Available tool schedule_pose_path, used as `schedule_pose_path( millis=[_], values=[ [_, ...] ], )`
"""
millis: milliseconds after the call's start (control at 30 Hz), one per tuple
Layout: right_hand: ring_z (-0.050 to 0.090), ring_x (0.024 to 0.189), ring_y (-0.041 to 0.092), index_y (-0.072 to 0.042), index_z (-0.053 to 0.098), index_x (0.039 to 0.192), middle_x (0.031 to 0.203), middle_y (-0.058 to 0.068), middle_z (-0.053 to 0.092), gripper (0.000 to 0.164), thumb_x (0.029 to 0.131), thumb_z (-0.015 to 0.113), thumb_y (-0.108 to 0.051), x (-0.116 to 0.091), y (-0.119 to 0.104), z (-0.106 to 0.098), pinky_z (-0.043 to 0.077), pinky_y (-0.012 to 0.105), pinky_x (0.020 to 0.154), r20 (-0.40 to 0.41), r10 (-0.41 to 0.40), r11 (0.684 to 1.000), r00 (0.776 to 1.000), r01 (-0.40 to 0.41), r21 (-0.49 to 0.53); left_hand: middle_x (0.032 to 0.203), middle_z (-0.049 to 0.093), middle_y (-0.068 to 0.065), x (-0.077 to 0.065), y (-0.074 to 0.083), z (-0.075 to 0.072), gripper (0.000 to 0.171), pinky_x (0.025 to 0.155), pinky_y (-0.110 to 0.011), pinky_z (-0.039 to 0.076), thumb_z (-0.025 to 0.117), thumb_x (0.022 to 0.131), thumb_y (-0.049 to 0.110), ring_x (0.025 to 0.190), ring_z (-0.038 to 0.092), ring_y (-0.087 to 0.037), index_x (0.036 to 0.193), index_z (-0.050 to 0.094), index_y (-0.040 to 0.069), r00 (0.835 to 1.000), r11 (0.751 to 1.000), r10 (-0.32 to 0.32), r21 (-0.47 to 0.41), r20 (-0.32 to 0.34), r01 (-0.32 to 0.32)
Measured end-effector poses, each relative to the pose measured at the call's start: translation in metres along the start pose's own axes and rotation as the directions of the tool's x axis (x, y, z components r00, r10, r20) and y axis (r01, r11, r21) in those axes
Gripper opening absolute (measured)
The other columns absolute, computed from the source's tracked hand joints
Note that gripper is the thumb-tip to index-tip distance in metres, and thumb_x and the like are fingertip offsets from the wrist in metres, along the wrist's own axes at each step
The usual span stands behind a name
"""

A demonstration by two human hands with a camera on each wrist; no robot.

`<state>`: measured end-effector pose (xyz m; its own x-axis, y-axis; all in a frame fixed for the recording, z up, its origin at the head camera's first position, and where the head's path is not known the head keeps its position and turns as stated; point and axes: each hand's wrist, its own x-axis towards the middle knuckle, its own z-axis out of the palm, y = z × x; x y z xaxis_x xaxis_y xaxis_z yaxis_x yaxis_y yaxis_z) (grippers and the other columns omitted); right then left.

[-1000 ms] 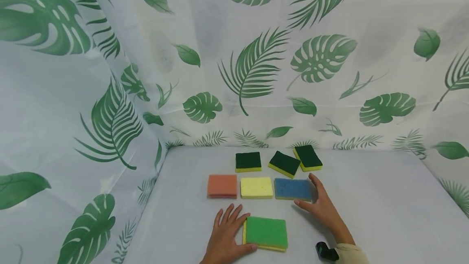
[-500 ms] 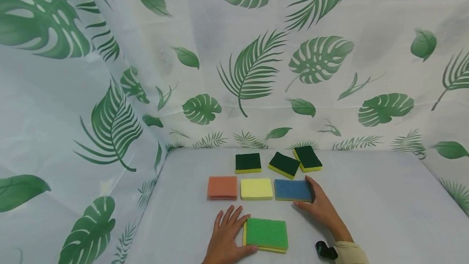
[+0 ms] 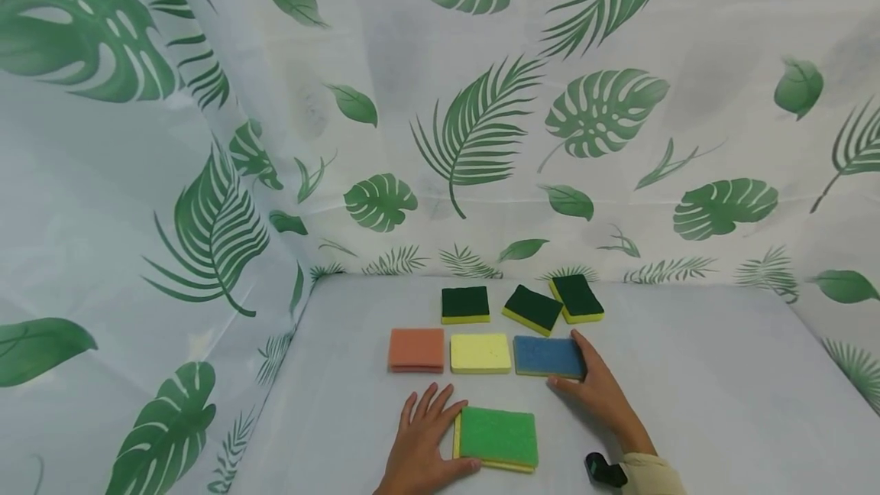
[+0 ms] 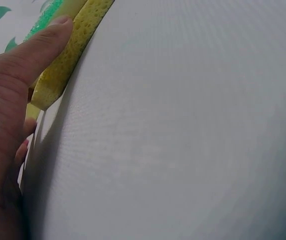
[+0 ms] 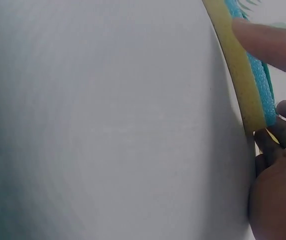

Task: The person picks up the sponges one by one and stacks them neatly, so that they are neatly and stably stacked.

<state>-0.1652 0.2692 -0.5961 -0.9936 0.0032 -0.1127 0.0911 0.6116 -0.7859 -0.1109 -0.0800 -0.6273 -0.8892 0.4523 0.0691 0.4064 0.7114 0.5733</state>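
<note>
While pinching the blue sponge (image 3: pixel 548 356) at its right short end with the right hand (image 3: pixel 600 390), the nearer one, finding the rest of it lying leftward, running lengthwise from side to side. Seeing a blue top over a yellow base, resting flat on the white table (image 3: pixel 722 380) just right of the yellow sponge (image 3: pixel 480 353). In front of these, holding the green sponge (image 3: pixel 498 435) by its left end with the left hand (image 3: pixel 422 443).

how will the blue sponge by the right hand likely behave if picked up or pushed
The blue sponge shows a foam-like yellow layer, so it is probably light and squashy. Lying flat on its broad face, it would likely slide rather than roll or tip.
</note>
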Motion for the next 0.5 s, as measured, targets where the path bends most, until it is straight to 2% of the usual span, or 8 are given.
schedule_pose_path(
  millis=[267,500],
  values=[
    [0.016,0.157,0.055,0.005,0.017,0.167,0.171,0.033,0.017,0.106,0.093,0.086,-0.026,-0.0005,-0.0001,0.0014,0.016,0.068,0.126,-0.005,-0.004,1.0,1.0,0.004,-0.006,0.168,0.042,-0.002,0.0006,0.0034,-0.0037,0.093,0.127,-0.065,0.013,0.06,0.085,0.088,0.16,0.026,-0.03,0.155,0.058,0.026,0.999,0.999,-0.025,-0.021,0.025,0.026],
    [0.019,0.155,0.056,0.006,0.026,0.162,0.167,0.035,0.024,0.089,0.094,0.082,-0.007,-0.0041,0.0034,0.0013,0.018,0.071,0.124,-0.035,-0.049,0.999,0.998,0.049,0.008,0.168,0.043,-0.004,-0.0001,0.0029,-0.0035,0.091,0.126,-0.066,0.014,0.061,0.086,0.086,0.159,0.027,-0.032,0.155,0.058,0.025,1.0,1.0,-0.003,-0.025,0.005,0.004]
  ],
)
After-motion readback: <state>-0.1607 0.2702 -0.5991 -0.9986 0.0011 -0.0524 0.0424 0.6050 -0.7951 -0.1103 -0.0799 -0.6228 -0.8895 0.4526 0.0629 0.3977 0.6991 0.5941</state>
